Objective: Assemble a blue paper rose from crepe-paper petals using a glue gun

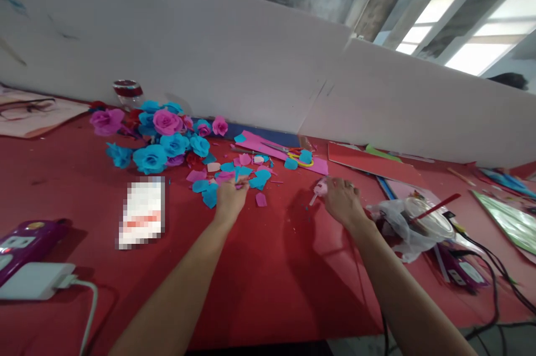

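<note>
Left hand (231, 197): fingertips among loose paper petals (260, 179) toward its 12 o'clock; can't tell if gripping. Right hand (342, 201): curled at small pink item (321, 188), its 9 o'clock; grip hidden. Step looks like picking out petals; next move probably calls for light one-piece pinch. Beyond: scissors (309, 164), left hand's 2 o'clock; paper flowers (173, 145), its 10.
</note>
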The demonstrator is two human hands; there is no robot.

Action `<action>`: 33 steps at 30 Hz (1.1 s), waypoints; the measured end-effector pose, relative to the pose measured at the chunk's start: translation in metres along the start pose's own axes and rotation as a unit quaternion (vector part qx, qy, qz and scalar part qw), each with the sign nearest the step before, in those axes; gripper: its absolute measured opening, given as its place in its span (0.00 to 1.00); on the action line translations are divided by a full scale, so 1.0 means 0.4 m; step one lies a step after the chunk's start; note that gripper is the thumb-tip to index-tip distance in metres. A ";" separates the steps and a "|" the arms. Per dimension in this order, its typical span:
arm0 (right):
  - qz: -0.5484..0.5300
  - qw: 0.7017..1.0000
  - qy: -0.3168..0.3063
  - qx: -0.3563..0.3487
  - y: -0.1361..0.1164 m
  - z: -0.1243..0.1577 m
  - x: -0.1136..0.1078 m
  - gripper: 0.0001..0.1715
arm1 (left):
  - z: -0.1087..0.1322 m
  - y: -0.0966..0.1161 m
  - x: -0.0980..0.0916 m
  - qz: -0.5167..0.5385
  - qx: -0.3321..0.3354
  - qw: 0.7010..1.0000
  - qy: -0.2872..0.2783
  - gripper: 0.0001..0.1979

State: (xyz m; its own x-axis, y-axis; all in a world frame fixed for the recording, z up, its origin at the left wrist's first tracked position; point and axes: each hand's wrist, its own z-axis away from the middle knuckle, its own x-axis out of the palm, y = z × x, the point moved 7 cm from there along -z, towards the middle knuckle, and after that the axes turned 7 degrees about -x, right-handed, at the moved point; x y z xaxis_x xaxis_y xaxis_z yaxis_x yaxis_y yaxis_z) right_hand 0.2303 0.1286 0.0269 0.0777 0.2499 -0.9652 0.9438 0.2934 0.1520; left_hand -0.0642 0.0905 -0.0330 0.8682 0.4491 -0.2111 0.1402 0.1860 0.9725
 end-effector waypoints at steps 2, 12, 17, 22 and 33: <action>-0.048 0.997 0.011 -0.059 -0.099 -0.025 -0.033 0.20 | -0.017 -0.007 -0.028 0.059 -0.029 0.998 0.011 0.08; -0.312 0.947 0.021 -0.080 -0.383 -0.151 0.044 0.11 | -0.038 0.002 -0.118 0.124 -0.077 0.989 0.037 0.04; -0.422 0.905 0.039 -0.032 -0.354 -0.160 0.061 0.09 | -0.036 0.003 -0.102 0.131 -0.080 0.988 0.028 0.08; -0.573 0.818 -0.010 -0.049 -0.393 -0.128 0.065 0.06 | -0.006 0.017 -0.032 0.150 -0.126 0.972 -0.127 0.20; -0.776 0.622 -0.008 0.106 -0.388 -0.035 0.081 0.16 | 0.019 0.021 -0.005 0.149 -0.124 0.972 -0.133 0.13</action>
State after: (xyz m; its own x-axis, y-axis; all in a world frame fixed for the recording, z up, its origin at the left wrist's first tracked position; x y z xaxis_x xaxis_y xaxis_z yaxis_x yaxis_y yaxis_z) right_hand 0.0819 0.1041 -0.0251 -0.9778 -0.1924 0.0833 -0.0929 0.0411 -0.9948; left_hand -0.0610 0.0845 -0.0237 0.9494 0.2801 0.1422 -0.2279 0.3023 0.9256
